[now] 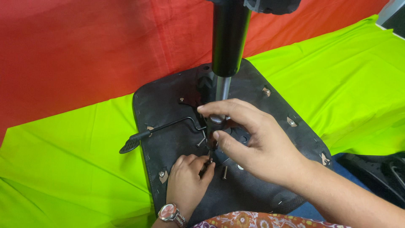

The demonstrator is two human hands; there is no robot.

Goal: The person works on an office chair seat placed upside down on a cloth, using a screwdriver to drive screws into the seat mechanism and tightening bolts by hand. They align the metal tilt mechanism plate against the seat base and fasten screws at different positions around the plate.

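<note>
1. Gripping a dark screwdriver handle [216,123], our right hand [249,137] has its fingers [219,110] wrapped tight around it, just below the black and silver gas-lift column [228,42].
2. Our left hand [187,179], wearing a silver wristwatch [170,212], pinches a small screw [209,161] at the tool's tip with fingers narrowed.
3. We work on the upturned black seat base [168,143], which lies on lime-green cloth [63,169].
4. We see a black lever [160,131] jutting left and loose bolts [224,172] lying beside our hands.
</note>
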